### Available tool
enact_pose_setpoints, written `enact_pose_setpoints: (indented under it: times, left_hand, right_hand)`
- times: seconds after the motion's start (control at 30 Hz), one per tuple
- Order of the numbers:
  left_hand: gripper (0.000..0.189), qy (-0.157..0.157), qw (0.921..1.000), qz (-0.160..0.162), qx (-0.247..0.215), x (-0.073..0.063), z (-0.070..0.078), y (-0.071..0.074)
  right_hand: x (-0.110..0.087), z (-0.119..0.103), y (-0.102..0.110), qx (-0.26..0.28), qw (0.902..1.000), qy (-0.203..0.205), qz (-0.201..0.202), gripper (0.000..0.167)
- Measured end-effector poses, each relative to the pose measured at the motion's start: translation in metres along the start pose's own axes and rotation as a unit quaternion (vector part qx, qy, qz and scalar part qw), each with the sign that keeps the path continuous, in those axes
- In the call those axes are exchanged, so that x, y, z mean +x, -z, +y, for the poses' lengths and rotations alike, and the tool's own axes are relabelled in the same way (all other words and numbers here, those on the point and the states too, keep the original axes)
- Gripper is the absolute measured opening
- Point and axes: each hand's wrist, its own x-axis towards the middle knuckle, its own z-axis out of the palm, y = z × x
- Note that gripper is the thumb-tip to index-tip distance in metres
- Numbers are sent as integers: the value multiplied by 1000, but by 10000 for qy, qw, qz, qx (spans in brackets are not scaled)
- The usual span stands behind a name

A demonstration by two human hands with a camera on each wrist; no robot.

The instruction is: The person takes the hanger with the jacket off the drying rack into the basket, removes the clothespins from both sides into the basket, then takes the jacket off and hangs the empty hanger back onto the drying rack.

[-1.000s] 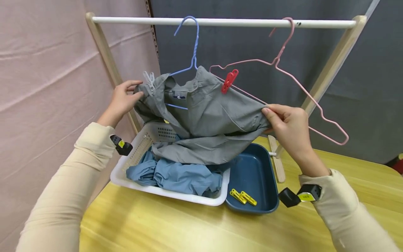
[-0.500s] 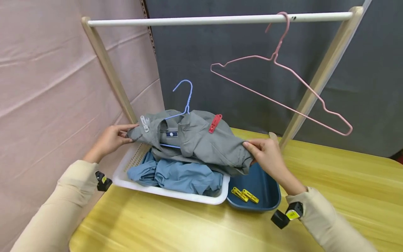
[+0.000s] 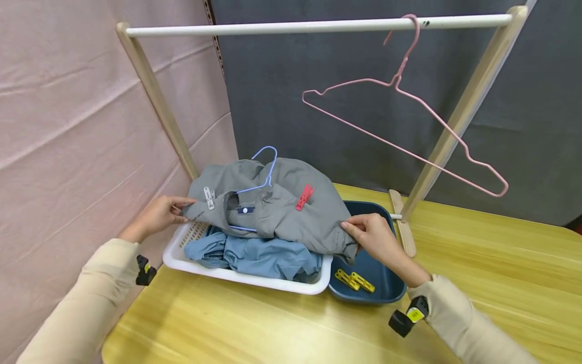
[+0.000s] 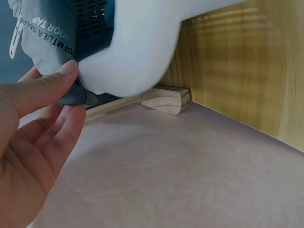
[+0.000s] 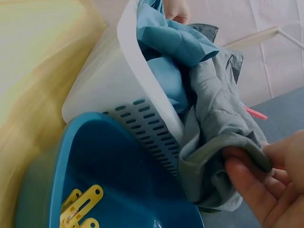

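A grey shirt (image 3: 313, 225) lies over the back of the white basket (image 3: 245, 281), with a blue hanger (image 3: 274, 169) still inside its collar. At its left end my left hand (image 3: 159, 215) pinches the cloth between thumb and fingers; in the left wrist view printed letters show on that edge. My right hand (image 3: 375, 236) pinches the shirt's right end, above the blue tub (image 3: 386, 275). A white clothespin (image 3: 209, 198) grips the left shoulder and a red clothespin (image 3: 304, 197) the right. Folded blue cloth (image 3: 268, 255) fills the basket's front.
A pink hanger (image 3: 404, 144) hangs from the white rail (image 3: 273, 28) of a wooden-legged rack. Yellow clothespins (image 3: 354, 280) lie in the blue tub. The rack's right foot (image 3: 404, 232) stands behind the tub on the wooden table (image 3: 218, 323).
The shirt and its blue hanger have come down off the rail onto the basket, both hands lowering with it and keeping their pinch. The pink hanger stays on the rail.
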Motion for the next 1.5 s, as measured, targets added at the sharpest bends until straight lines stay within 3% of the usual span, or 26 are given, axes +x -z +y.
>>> enact_pose_setpoints:
  times: [0.23, 0.47, 0.6, 0.77, 1.0, 1.17, 1.5]
  left_hand:
    - [48, -21, 9999, -81, 143, 2, -2, 1]
    - [48, -45, 9996, -45, 268, 3, -5, 2]
    - [49, 18, 9996, -18, 294, 3, -6, 2]
    - [48, 82, 9994, 58, 342, 2, -7, 3]
    - [47, 106, 9997, 91, 187, 3, -5, -4]
    - [46, 154, 9997, 87, 146, 3, -2, -8]
    - [46, 120, 9998, 120, 145, 4, 4, -5]
  right_hand:
    - [6, 5, 6, -142, 9968, 98, -786, 21]
    - [27, -2, 29, -545, 9867, 59, -1528, 24]
    - [47, -15, 39, -856, 9861, 131, -1419, 26]
    - [76, -37, 33, -1013, 9843, 262, -1421, 31]
    - [109, -48, 10, -1185, 9759, -236, -1818, 53]
    - [113, -42, 6, -1265, 9718, -288, -1969, 48]
    - [105, -33, 9, -1026, 9856, 502, -1243, 36]
